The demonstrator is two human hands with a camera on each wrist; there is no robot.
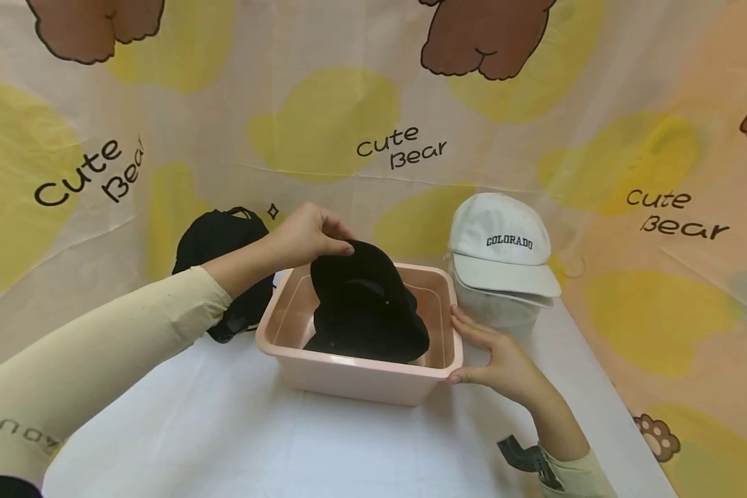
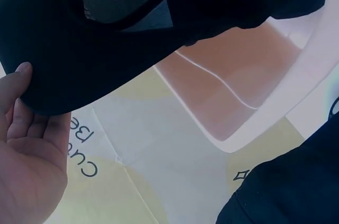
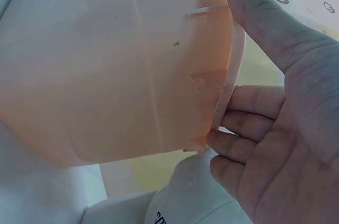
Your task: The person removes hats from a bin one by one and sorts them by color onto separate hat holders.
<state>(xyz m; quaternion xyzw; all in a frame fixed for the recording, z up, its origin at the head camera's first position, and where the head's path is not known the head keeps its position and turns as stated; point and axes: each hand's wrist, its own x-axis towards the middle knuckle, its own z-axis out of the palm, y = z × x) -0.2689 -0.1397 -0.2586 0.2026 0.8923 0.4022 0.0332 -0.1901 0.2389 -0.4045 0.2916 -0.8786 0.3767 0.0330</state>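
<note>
My left hand (image 1: 311,236) pinches the brim of a black cap (image 1: 370,325) between thumb and fingers. The cap stands tilted inside a pink plastic basin (image 1: 355,380), brim upward and its lower part down in the basin. In the left wrist view, the inside of the cap (image 2: 127,1) shows a lighter lining. My right hand (image 1: 501,360) is at the basin's right side, fingers extended along the rim and thumb at the near corner. The right wrist view shows the fingertips (image 3: 222,147) right at the basin's outer rim.
Left of the basin stands another black cap (image 1: 214,238), with more black material below it. A white cap (image 1: 501,232) lettered COLORADO sits on a translucent support (image 1: 494,311) to the right. Behind the white-covered table (image 1: 236,429) hangs a printed cloth (image 1: 324,124).
</note>
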